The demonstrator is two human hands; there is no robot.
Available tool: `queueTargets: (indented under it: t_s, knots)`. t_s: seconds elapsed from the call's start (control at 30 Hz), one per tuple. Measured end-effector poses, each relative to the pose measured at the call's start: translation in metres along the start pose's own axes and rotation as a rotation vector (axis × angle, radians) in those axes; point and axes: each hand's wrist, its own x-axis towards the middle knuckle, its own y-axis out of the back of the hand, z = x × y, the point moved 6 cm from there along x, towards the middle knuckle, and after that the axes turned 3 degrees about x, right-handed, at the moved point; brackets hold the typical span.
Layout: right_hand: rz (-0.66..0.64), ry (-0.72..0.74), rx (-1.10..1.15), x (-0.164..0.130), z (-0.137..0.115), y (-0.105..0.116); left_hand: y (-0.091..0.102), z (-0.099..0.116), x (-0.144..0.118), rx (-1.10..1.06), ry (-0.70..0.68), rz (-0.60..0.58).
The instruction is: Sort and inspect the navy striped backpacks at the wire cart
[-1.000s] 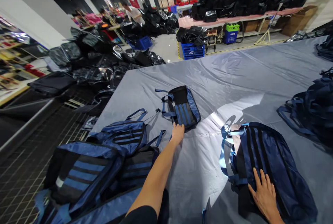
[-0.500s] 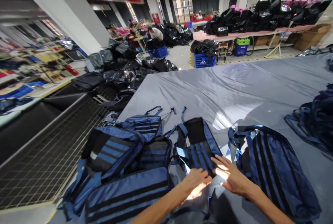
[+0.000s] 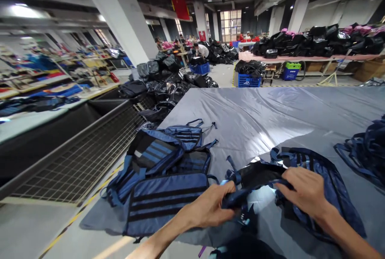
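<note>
My left hand (image 3: 212, 206) is closed on the near left edge of a navy and black backpack (image 3: 259, 174). On its right edge, my right hand (image 3: 305, 189) grips with thumb and fingers. The backpack's near edge is raised off the table and bowed between the hands; its striped face is out of sight. Just right of it, partly behind my right hand, lies another striped navy backpack (image 3: 333, 183). To the left, a flat navy backpack (image 3: 168, 199) with black stripes lies near the table edge, and a backpack with blue stripes (image 3: 156, 150) rests beyond it.
The table has a grey sheet (image 3: 228, 110) over it. More navy bags (image 3: 371, 152) are heaped at the right. A wire mesh rack (image 3: 81, 162) and black plastic-wrapped bundles (image 3: 165, 86) stand left of the table. Blue crates (image 3: 249, 81) stand on the floor beyond.
Both hands have moved apart and taken hold of the middle backpack, which lay flat with its stripes showing. Its near edge is now lifted. The view has tilted and shifted left.
</note>
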Motion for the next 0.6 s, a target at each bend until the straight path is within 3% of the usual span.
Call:
queueTargets:
  t_s: [0.1, 0.17, 0.27, 0.33, 0.4, 0.47, 0.6]
  knots:
    - [-0.010, -0.223, 0.079, 0.013, -0.001, 0.029, 0.038, 0.025, -0.006, 0.167, -0.209, 0.285]
    - [-0.193, -0.397, 0.294, 0.014, -0.005, 0.032, 0.067, 0.035, -0.011, 0.394, -0.332, 0.537]
    - [-0.470, -0.563, 0.665, 0.006, -0.020, 0.035, 0.098, 0.032, -0.017, 0.610, -0.345, 0.809]
    - [-0.504, -0.577, 0.793, 0.003, -0.024, 0.041, 0.109, 0.024, -0.020, 0.683, -0.303, 0.924]
    - [-0.472, -0.555, 0.756, 0.001, -0.021, 0.044, 0.112, 0.018, -0.026, 0.761, -0.279, 1.011]
    - [-0.374, -0.498, 0.576, 0.004, -0.014, 0.045, 0.110, 0.016, -0.033, 0.810, -0.304, 1.047]
    - [0.046, -0.336, 0.097, 0.018, -0.003, 0.059, 0.105, 0.020, -0.042, 0.679, -0.406, 0.957]
